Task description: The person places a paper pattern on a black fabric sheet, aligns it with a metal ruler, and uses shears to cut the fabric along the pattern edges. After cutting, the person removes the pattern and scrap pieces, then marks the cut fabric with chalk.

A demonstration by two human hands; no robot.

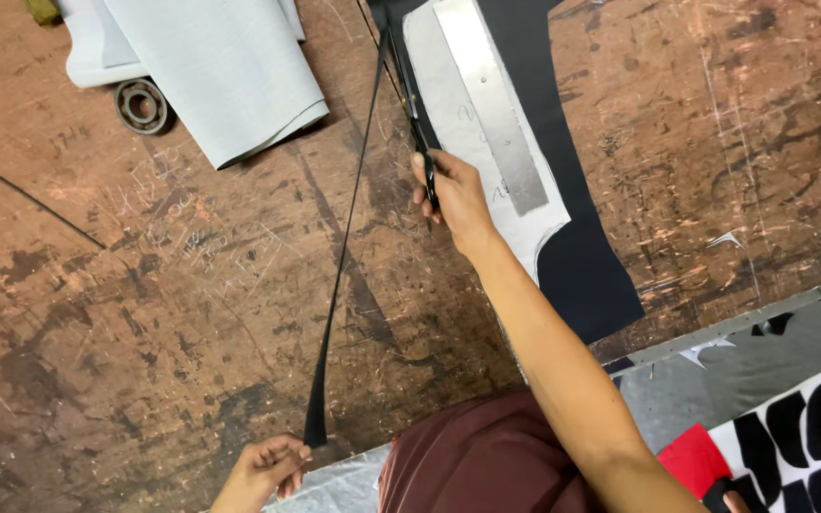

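My right hand [453, 195] grips black-handled scissors [412, 104] whose blades point away from me along the left edge of a white paper pattern [448, 104]. The pattern lies on black fabric [582, 266], and a metal ruler [496, 104] lies on top of it. A long thin black fabric strip [344, 247] runs from the cut near the scissors down to my left hand [263, 470], which pinches its near end at the table's front edge.
The worn brown wooden table [144, 313] carries folded grey-white fabric [211, 66] at the top left, with a round metal bearing [142, 104] beside it. A metal table edge [734, 323] runs at the right. Patterned red, black and white cloth [791, 427] lies at the bottom right.
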